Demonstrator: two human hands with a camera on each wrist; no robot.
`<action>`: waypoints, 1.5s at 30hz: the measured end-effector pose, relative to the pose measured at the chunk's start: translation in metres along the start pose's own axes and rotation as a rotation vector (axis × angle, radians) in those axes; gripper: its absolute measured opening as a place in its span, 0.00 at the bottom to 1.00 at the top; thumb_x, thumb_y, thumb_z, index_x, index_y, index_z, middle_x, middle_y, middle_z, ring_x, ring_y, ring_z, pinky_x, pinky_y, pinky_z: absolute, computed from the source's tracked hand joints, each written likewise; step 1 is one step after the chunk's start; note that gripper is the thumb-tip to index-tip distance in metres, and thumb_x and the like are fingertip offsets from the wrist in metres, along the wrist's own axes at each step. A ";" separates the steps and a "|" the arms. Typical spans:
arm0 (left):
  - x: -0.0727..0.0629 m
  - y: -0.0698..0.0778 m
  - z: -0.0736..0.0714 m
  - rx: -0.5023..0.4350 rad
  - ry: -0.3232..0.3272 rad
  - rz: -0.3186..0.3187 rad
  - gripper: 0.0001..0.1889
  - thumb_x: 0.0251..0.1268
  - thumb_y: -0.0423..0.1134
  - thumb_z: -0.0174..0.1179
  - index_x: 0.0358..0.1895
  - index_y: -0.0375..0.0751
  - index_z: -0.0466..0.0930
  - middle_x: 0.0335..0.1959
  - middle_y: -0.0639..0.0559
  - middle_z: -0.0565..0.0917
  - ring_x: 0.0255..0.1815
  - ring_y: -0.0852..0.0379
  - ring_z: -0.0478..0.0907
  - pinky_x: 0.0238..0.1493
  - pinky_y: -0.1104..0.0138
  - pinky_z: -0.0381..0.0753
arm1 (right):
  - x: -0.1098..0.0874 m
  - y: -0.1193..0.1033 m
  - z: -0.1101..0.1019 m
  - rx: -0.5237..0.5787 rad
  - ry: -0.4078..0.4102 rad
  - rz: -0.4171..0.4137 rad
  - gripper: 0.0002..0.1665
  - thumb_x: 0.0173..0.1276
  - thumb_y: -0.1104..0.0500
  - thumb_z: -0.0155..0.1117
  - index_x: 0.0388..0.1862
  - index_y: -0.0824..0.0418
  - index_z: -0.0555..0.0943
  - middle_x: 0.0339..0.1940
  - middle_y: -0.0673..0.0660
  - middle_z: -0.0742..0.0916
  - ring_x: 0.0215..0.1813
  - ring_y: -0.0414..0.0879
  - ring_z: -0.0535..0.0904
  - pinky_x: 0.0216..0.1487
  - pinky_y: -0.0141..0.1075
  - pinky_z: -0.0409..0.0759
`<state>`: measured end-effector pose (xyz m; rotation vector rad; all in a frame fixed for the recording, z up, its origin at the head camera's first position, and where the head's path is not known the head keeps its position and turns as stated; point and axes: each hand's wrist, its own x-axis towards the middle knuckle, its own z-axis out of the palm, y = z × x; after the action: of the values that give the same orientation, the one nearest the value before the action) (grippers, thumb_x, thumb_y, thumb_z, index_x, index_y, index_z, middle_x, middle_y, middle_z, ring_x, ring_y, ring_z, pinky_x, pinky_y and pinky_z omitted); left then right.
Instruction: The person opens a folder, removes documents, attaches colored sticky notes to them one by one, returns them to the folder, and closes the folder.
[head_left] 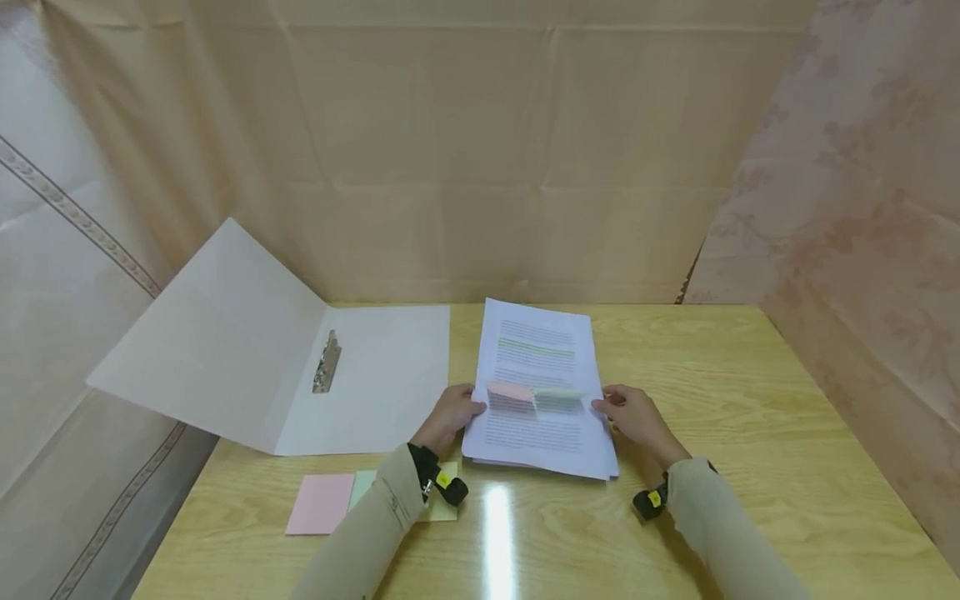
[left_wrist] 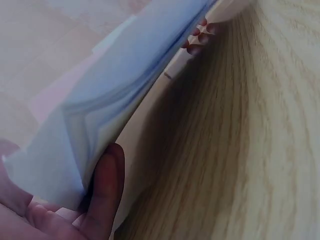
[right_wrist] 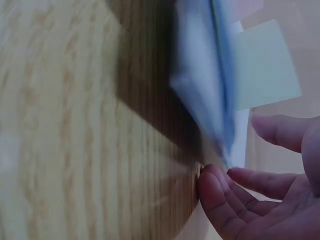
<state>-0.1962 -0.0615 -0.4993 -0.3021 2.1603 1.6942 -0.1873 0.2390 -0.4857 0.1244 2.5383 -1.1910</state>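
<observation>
My left hand (head_left: 452,412) grips the left edge of a stack of printed paper (head_left: 534,342), fingers beneath it and thumb on its side. The top page has a highlighted green line, and a pink sticky note (head_left: 510,391) and a pale green sticky note (head_left: 557,393) stand up from it side by side. In the left wrist view the stack is tilted up off the table. My right hand (head_left: 636,417) is at the opposite edge. Its fingertips (right_wrist: 214,186) touch the lower corner of the stack, while the thumb stands apart from them near the page.
On the left lies an open white folder (head_left: 390,375) with a metal clip (head_left: 327,363), its cover (head_left: 217,350) raised. Pink (head_left: 319,504), pale green (head_left: 362,487) and yellow (head_left: 441,511) sticky-note pads lie in front of it, partly covered by my left arm. Curtains hang behind the wooden table (head_left: 720,367).
</observation>
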 end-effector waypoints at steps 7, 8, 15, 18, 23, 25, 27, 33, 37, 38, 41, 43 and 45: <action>-0.001 -0.001 0.002 -0.019 -0.043 -0.040 0.16 0.65 0.28 0.55 0.56 0.27 0.75 0.48 0.37 0.83 0.42 0.51 0.83 0.44 0.63 0.81 | 0.005 0.004 0.001 0.127 -0.035 0.088 0.35 0.71 0.50 0.59 0.68 0.73 0.68 0.52 0.65 0.84 0.42 0.46 0.79 0.40 0.33 0.78; -0.001 -0.001 0.002 -0.014 -0.048 -0.040 0.16 0.65 0.28 0.55 0.56 0.27 0.75 0.48 0.37 0.84 0.42 0.51 0.83 0.44 0.63 0.81 | 0.005 0.005 0.002 0.165 -0.048 0.104 0.34 0.71 0.50 0.59 0.67 0.73 0.69 0.51 0.65 0.85 0.42 0.45 0.80 0.40 0.34 0.78; -0.001 -0.002 0.004 0.068 -0.059 -0.006 0.16 0.64 0.32 0.59 0.53 0.30 0.76 0.46 0.41 0.84 0.41 0.54 0.82 0.42 0.67 0.79 | 0.005 0.007 0.004 0.275 -0.121 0.144 0.31 0.73 0.52 0.57 0.66 0.73 0.70 0.50 0.63 0.86 0.42 0.44 0.81 0.42 0.35 0.79; -0.002 -0.002 0.005 0.059 -0.066 0.008 0.18 0.64 0.32 0.60 0.56 0.29 0.75 0.47 0.39 0.85 0.40 0.54 0.83 0.41 0.67 0.79 | 0.005 0.008 0.005 0.275 -0.116 0.144 0.29 0.74 0.55 0.55 0.66 0.73 0.70 0.52 0.63 0.85 0.43 0.45 0.81 0.43 0.35 0.79; -0.005 -0.002 0.002 0.007 -0.061 0.036 0.21 0.64 0.32 0.58 0.59 0.28 0.72 0.44 0.38 0.85 0.30 0.58 0.81 0.33 0.69 0.81 | 0.004 0.011 0.002 0.307 -0.089 0.145 0.26 0.76 0.57 0.52 0.65 0.72 0.71 0.52 0.63 0.85 0.42 0.44 0.82 0.42 0.35 0.80; -0.007 -0.001 -0.002 -0.011 -0.061 0.040 0.20 0.65 0.33 0.57 0.59 0.28 0.72 0.40 0.39 0.85 0.27 0.59 0.79 0.30 0.70 0.81 | 0.004 0.012 0.001 0.324 -0.081 0.144 0.25 0.76 0.57 0.51 0.66 0.71 0.71 0.51 0.62 0.86 0.42 0.43 0.81 0.41 0.34 0.79; -0.009 0.001 -0.008 -0.009 -0.062 0.051 0.20 0.66 0.33 0.57 0.60 0.29 0.71 0.36 0.41 0.84 0.26 0.59 0.79 0.29 0.70 0.80 | 0.004 0.014 0.000 0.328 -0.072 0.139 0.26 0.76 0.57 0.51 0.66 0.71 0.70 0.52 0.62 0.86 0.42 0.43 0.81 0.42 0.34 0.79; -0.010 0.006 -0.033 0.122 0.009 0.117 0.20 0.65 0.35 0.56 0.58 0.31 0.73 0.35 0.42 0.83 0.28 0.56 0.79 0.32 0.68 0.80 | 0.004 0.015 -0.002 0.305 -0.032 0.127 0.28 0.75 0.57 0.52 0.67 0.73 0.68 0.55 0.66 0.84 0.44 0.44 0.81 0.42 0.33 0.79; -0.007 0.006 -0.054 0.195 0.083 0.133 0.18 0.67 0.36 0.56 0.58 0.33 0.75 0.39 0.42 0.83 0.32 0.55 0.80 0.33 0.69 0.79 | 0.003 0.015 -0.002 0.282 -0.015 0.125 0.28 0.75 0.58 0.53 0.68 0.73 0.68 0.58 0.67 0.82 0.47 0.46 0.80 0.44 0.33 0.77; -0.006 0.006 -0.060 0.216 0.104 0.136 0.18 0.68 0.36 0.56 0.57 0.33 0.75 0.40 0.41 0.83 0.32 0.55 0.80 0.33 0.69 0.79 | 0.003 0.014 -0.002 0.282 -0.015 0.127 0.28 0.75 0.58 0.52 0.68 0.73 0.68 0.58 0.67 0.82 0.48 0.46 0.80 0.44 0.33 0.77; -0.005 0.006 -0.076 0.290 0.171 0.134 0.17 0.69 0.38 0.55 0.57 0.33 0.76 0.45 0.40 0.82 0.38 0.52 0.80 0.38 0.66 0.78 | 0.002 0.014 -0.003 0.280 -0.019 0.125 0.28 0.75 0.58 0.52 0.68 0.73 0.68 0.58 0.66 0.83 0.48 0.46 0.80 0.46 0.34 0.77; -0.006 0.007 -0.087 0.337 0.208 0.132 0.17 0.70 0.39 0.54 0.57 0.33 0.76 0.49 0.38 0.81 0.45 0.48 0.80 0.46 0.61 0.78 | 0.002 0.014 -0.003 0.279 -0.021 0.120 0.28 0.74 0.58 0.52 0.67 0.73 0.68 0.56 0.66 0.83 0.47 0.45 0.81 0.45 0.34 0.77; -0.008 0.008 -0.097 0.367 0.239 0.113 0.18 0.71 0.40 0.53 0.57 0.33 0.75 0.54 0.37 0.80 0.52 0.45 0.77 0.53 0.56 0.76 | 0.002 0.015 -0.004 0.272 -0.028 0.107 0.28 0.74 0.58 0.52 0.67 0.74 0.68 0.55 0.66 0.84 0.46 0.45 0.81 0.45 0.34 0.77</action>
<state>-0.2079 -0.1535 -0.4691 -0.2949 2.6538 1.3323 -0.1873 0.2516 -0.4947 0.3018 2.3018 -1.4768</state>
